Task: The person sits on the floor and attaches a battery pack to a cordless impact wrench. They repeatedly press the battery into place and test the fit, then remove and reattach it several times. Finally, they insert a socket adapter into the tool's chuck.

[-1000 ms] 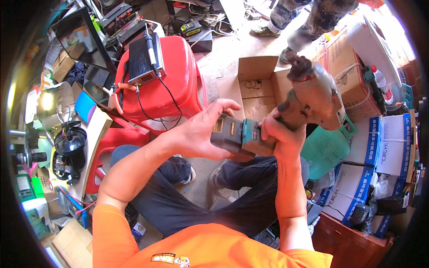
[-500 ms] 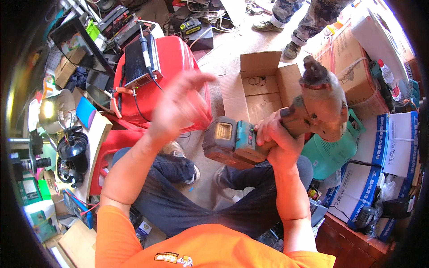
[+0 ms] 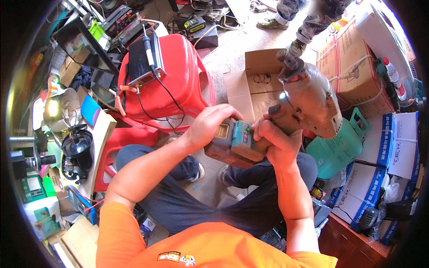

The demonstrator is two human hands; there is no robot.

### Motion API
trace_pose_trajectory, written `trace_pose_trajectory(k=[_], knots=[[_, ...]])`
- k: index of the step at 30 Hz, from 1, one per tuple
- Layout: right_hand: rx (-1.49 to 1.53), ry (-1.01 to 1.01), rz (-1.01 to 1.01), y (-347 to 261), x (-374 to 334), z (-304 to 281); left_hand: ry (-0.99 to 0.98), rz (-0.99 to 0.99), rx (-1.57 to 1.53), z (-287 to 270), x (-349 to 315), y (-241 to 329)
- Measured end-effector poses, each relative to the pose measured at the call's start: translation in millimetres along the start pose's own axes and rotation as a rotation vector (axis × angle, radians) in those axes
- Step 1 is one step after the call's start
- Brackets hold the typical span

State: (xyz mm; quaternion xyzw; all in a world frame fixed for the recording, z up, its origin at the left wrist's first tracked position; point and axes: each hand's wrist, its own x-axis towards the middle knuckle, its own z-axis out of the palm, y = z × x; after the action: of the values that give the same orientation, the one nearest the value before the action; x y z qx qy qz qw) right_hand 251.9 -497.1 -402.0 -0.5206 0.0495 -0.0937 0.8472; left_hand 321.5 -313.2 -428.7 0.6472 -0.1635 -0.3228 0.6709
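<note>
While hands (image 3: 241,134) grip, dusty grey drill (image 3: 308,102), blocky teal battery (image 3: 239,143).

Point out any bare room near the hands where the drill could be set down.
Bare floor lies between the red chair and the open cardboard box, whose inside is also mostly free. The left side by the lamp and the right by the green cylinder are crowded. Left hand and right hand hold the drill.
</note>
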Motion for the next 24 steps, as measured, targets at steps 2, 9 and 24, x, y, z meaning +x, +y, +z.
trace_pose_trajectory(k=[2,9,24], knots=[[-0.109,-0.036,0.034,2,-2,-8,0.037,-0.060,-0.050,4,-6,-8],[-0.294,-0.139,-0.100,4,-17,-8,0.181,0.045,-0.040,26,-20,6],[0.067,-0.038,0.049,-6,22,1,0.018,-0.033,-0.090,-3,1,0]])
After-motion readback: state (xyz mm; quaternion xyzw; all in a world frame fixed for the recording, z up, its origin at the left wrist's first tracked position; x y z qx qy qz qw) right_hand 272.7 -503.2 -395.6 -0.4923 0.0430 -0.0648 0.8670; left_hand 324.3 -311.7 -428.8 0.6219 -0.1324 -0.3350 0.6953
